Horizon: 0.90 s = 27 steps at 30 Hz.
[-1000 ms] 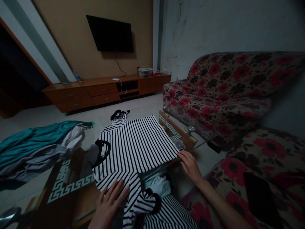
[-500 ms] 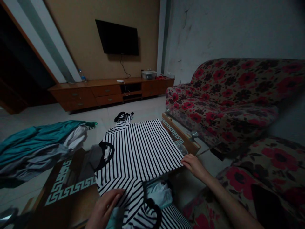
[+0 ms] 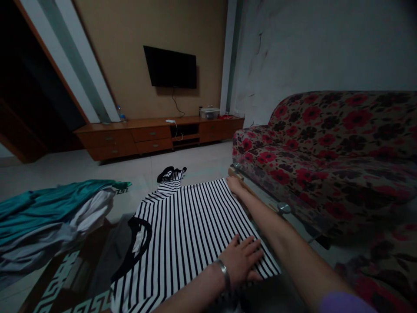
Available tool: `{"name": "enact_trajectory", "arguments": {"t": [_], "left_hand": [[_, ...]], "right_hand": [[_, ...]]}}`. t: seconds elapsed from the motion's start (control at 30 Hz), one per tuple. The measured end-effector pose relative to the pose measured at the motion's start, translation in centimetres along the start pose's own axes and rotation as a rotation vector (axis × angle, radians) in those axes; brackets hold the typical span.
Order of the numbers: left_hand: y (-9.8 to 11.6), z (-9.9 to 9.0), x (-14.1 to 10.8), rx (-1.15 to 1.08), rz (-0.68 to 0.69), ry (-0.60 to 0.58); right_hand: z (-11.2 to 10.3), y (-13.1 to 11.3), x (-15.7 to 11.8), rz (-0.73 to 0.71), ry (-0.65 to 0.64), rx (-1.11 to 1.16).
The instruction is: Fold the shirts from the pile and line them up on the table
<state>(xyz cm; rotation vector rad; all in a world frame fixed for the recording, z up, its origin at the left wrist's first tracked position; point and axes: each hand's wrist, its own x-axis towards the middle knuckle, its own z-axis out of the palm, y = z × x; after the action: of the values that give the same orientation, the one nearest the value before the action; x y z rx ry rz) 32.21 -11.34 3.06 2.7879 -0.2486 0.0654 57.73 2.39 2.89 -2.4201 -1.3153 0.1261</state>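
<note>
A black-and-white striped shirt [image 3: 192, 217] lies spread over the glass table, its black collar facing left and one sleeve stretched toward the far side. My left hand [image 3: 243, 258], with a metal bangle at the wrist, rests on the shirt near its closest hem corner, fingers spread. At the far hem corner is my right hand [image 3: 233, 184], its fingers at the fabric edge and partly hidden, so their grip is unclear.
Teal and grey clothes [image 3: 58, 208] are piled at the left. The glass table's patterned edge [image 3: 61, 278] shows at lower left. A flowered sofa [image 3: 325, 139] stands right, and a wooden TV cabinet [image 3: 150, 134] is along the back wall.
My right hand has gone from the near hem corner to the far one. My left hand has moved right from the sleeve onto the shirt's lower body. The view has shifted.
</note>
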Motion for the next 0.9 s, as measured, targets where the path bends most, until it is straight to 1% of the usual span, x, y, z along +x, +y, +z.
{"name": "enact_trajectory", "arguments": {"t": [0.07,0.13,0.2,0.3,0.37,0.47,0.57,0.63,0.67,0.73,0.8,0.83,0.87,0.9], "left_hand": [[-0.8,0.9,1.1,-0.015,0.042,-0.032],[-1.4,1.6,1.4,-0.018,0.066,-0.043],[-1.9,2.2,1.3,0.000,0.077,-0.028],[-2.3,2.9,1.7,0.054,0.085,0.010],[-2.3,3.4,2.1,0.079,0.086,0.018],[-2.1,3.6,2.6,0.038,0.078,0.027],[-1.8,2.8,2.3,-0.083,0.056,0.068],[-2.4,1.7,1.6,-0.153,-0.001,0.123],[-3.1,1.1,1.2,-0.166,-0.060,0.159],[-5.6,-0.4,0.2,-0.133,-0.250,0.253],[-9.5,-1.9,-0.9,-0.035,-0.492,0.353],[-11.8,-2.6,-1.4,0.027,-0.613,0.396],[-14.2,-3.3,-2.0,0.093,-0.724,0.423],[-16.6,-3.8,-2.7,0.149,-0.827,0.423]], "right_hand": [[1.7,-0.2,2.7,0.070,0.015,-0.039],[3.2,-0.3,4.9,0.096,0.008,-0.056],[4.4,-0.3,6.9,0.078,0.010,-0.054],[5.3,0.3,8.9,0.052,0.082,-0.053],[5.6,0.9,9.4,0.062,0.121,-0.066],[5.6,1.5,9.0,0.072,0.118,-0.090],[4.8,0.9,7.8,0.057,0.132,-0.115],[4.0,0.1,6.5,0.033,0.174,-0.129],[3.6,-0.4,5.6,0.011,0.203,-0.135],[3.2,-1.0,3.5,-0.046,0.243,-0.140],[3.5,-1.1,1.5,-0.095,0.241,-0.125],[3.8,-1.0,0.6,-0.108,0.215,-0.105],[4.3,-0.9,0.0,-0.116,0.185,-0.081],[4.9,-0.7,-0.5,-0.120,0.156,-0.057]]}}
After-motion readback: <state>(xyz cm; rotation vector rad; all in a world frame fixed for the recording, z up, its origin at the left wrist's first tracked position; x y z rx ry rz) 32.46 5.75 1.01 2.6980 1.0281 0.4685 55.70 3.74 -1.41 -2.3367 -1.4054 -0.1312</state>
